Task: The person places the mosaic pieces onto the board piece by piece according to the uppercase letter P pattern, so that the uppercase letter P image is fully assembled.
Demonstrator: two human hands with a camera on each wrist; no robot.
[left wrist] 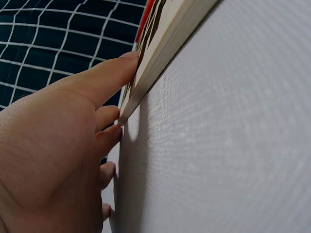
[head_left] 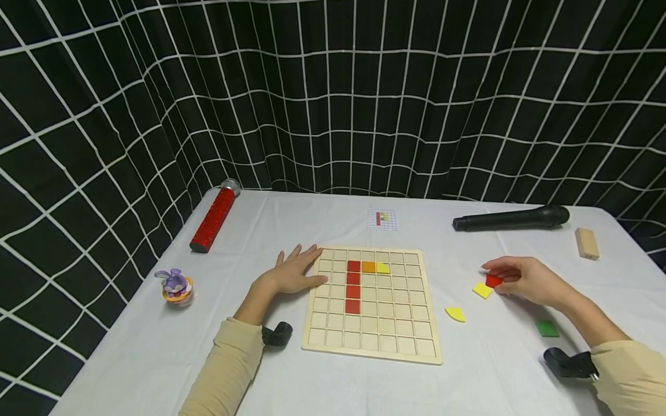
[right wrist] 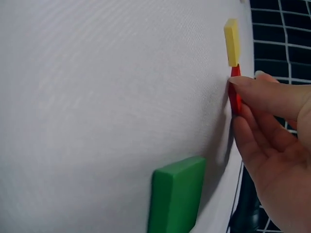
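A wooden grid board lies on the white table. Three red tiles form a column on it, with an orange tile and a yellow rounded tile to the right of the top one. My left hand rests with fingers spread at the board's upper left edge, its thumb touching the edge. Right of the board, my right hand pinches a loose red tile between thumb and fingers, close to a yellow square tile.
A yellow quarter-circle tile and a green tile lie on the right. Behind the board is a pattern card. Around the edges are a red microphone, a purple toy, a black microphone and a wooden block.
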